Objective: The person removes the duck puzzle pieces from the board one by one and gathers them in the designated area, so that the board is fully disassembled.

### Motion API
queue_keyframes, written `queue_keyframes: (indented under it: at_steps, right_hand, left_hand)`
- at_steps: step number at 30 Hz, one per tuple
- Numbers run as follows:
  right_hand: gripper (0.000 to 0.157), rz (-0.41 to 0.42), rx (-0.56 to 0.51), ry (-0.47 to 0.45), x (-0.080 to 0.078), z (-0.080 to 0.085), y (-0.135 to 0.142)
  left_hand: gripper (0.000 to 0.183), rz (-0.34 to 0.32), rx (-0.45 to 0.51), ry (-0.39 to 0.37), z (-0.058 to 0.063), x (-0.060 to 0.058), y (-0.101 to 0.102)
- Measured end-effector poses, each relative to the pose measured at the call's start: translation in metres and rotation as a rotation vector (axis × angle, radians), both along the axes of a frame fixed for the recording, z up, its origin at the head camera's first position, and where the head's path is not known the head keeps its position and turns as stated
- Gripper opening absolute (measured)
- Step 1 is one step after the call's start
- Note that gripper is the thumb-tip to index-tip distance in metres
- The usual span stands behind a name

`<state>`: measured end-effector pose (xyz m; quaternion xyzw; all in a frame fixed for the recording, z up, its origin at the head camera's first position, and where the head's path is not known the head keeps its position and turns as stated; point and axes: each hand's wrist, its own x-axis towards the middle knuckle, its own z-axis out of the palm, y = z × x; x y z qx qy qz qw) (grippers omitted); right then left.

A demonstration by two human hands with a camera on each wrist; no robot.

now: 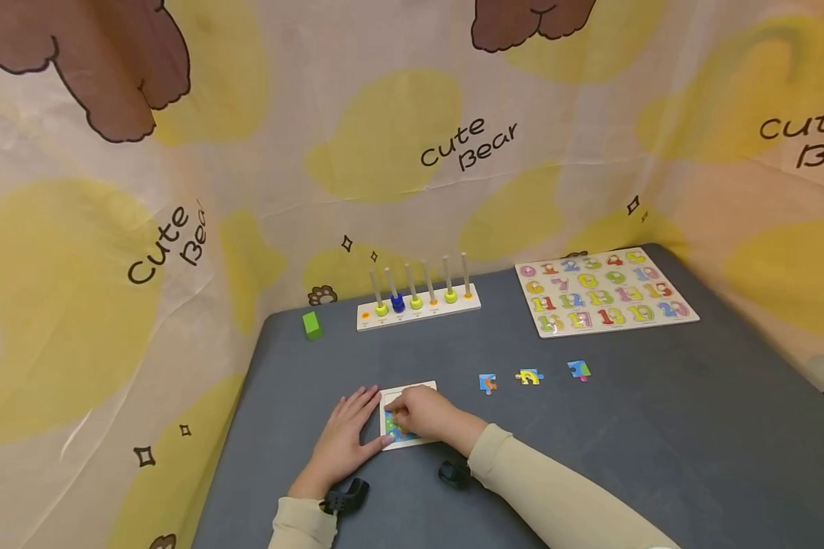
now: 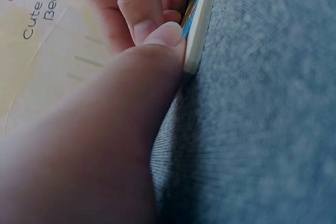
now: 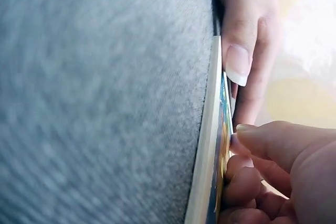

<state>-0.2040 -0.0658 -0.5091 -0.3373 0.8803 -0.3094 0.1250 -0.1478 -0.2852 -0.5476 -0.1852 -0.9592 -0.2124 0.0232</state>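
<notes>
A small jigsaw puzzle in a white frame tray (image 1: 408, 444) lies on the table, with colourful pieces in its lower part. My left hand (image 1: 346, 435) lies along the tray's left side, fingers extended, its thumb touching the lower left corner. Over the tray, my right hand (image 1: 426, 412) has its fingers curled, with thumb and index finger together at a puzzle piece (image 3: 227, 95) near the left side. Most of that piece is hidden by the fingers. Three loose puzzle pieces, blue-orange (image 1: 487, 383), yellow (image 1: 529, 377) and blue-green (image 1: 580, 370), lie right of the tray.
A white counting board with upright pegs and beads (image 1: 419, 313) stands at the back. Behind and to the right lies a number board (image 1: 607, 292). A green block (image 1: 312, 325) sits at the back left. Printed curtains (image 1: 384, 137) enclose the dark table (image 1: 645, 427).
</notes>
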Motion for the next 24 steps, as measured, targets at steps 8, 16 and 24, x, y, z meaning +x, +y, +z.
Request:
queue_keyframes:
  at_steps: [8,16,24]
  right_hand:
    - [0.025,-0.034,-0.060,-0.067,0.000,-0.002,0.002]
    - [0.026,-0.045,-0.054,-0.028,0.008,-0.003,0.001]
    - [0.018,-0.077,-0.109,-0.017,0.011,-0.007,0.000]
  left_hand:
    - [0.082,0.018,0.006,0.018,0.000,0.001,0.002]
    - [0.077,0.046,0.003,0.056,-0.001,0.005,0.005]
    - [0.075,0.051,0.025,0.093,-0.001,0.004,0.009]
